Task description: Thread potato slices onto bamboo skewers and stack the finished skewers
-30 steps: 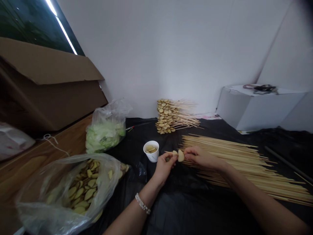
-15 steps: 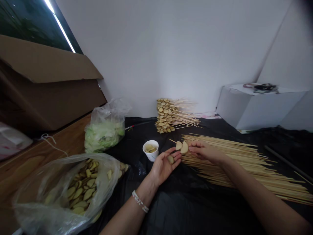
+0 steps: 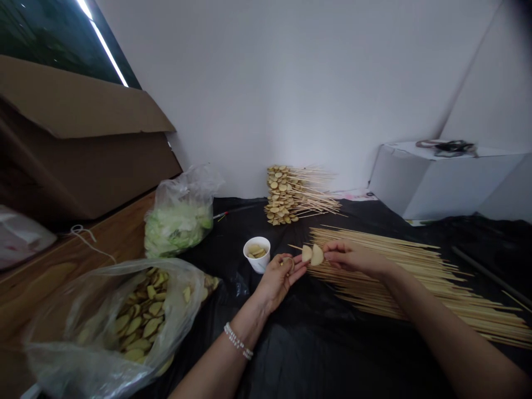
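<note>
My right hand (image 3: 351, 257) pinches a thin bamboo skewer (image 3: 296, 247) that points left, with two pale potato slices (image 3: 312, 254) threaded on it near my fingers. My left hand (image 3: 279, 276) is just left of the skewer tip, its fingers curled round another potato slice (image 3: 287, 261). A white cup (image 3: 257, 254) holding a few slices stands just left of that hand. Both hands hover over black plastic sheeting (image 3: 316, 343).
A big heap of bare skewers (image 3: 419, 282) lies right of my hands. Finished potato skewers (image 3: 291, 195) are stacked by the wall. A clear bag of potato slices (image 3: 124, 318) and a bag of green leaves (image 3: 178, 221) sit left, with a cardboard box (image 3: 83, 144) behind and a white box (image 3: 440, 180) at right.
My left hand, flat and palm up with a slice half a second ago, has curled its fingers round the slice and brought it up near the skewer tip. The right hand barely moved.
</note>
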Tool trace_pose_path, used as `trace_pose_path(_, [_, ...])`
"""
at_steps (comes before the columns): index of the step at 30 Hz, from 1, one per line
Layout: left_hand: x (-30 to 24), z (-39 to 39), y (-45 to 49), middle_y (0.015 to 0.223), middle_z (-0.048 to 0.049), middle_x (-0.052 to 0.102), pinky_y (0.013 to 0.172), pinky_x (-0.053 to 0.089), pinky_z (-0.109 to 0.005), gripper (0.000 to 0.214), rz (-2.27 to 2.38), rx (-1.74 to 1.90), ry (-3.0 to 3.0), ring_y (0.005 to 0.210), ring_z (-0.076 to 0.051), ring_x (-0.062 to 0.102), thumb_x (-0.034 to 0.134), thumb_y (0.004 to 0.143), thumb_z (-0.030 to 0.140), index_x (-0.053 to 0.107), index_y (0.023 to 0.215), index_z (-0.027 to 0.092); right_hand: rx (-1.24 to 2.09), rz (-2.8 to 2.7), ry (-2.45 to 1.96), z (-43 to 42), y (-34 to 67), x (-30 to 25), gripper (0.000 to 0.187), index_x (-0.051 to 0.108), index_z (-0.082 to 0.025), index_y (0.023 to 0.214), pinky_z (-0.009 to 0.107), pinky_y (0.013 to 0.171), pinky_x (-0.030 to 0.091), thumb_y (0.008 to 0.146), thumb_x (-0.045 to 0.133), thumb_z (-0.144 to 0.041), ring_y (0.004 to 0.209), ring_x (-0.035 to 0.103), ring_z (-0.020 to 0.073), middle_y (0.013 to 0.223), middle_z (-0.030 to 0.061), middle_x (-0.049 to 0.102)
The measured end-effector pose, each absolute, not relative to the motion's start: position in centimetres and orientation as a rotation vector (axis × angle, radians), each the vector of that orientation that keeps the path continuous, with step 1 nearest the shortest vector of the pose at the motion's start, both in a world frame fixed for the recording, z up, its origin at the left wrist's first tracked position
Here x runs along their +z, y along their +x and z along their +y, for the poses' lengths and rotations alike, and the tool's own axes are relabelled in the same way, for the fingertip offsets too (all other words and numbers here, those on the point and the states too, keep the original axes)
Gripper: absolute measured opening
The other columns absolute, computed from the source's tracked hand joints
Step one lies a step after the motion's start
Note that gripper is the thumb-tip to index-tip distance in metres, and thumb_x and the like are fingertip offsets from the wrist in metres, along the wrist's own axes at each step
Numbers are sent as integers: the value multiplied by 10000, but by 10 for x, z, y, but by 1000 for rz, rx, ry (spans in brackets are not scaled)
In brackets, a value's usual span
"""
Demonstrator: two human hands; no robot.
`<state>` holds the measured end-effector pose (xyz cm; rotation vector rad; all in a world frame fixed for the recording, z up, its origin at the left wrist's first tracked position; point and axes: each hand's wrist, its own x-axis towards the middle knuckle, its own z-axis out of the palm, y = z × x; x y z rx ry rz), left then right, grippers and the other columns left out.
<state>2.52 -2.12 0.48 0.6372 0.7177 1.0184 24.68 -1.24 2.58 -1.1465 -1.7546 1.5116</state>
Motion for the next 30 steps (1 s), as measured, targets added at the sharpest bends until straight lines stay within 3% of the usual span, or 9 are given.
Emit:
trace_pose_path(4, [-1,-18,21,968,-106,682,865,508,-266,130,715,1016,688,911,-161,660,701,739,126,599,818,105,1443,-1904,-1167,-12,253,30,252,579,-158,796,207,474,264,814,562,-408,491,376,62,575,-46,488])
trace_pose_path(10, [-4,-13,20,786,-46,677,603,499,-124,188,818,1029,596,673,-68,632,732,713,141,691,894,111,1373,-1972,-1221,-15,258,39,270,603,-160,783,214,493,315,815,550,-423,515,418,76,592,-33,517])
trace_pose_path(17, [-7,-8,19,803,-66,682,632,533,-131,123,773,1073,441,702,-88,651,669,750,56,684,866,93,1332,-2014,-1226,-13,262,37,247,616,-161,804,218,519,342,822,547,-397,549,451,92,611,-27,527])
trace_pose_path(30, [-10,-7,19,808,-57,680,639,536,-132,118,783,1087,465,716,-89,650,688,734,66,683,844,110,1241,-2076,-1240,-10,267,32,227,637,-169,785,232,540,365,818,536,-369,571,479,112,619,-12,551])
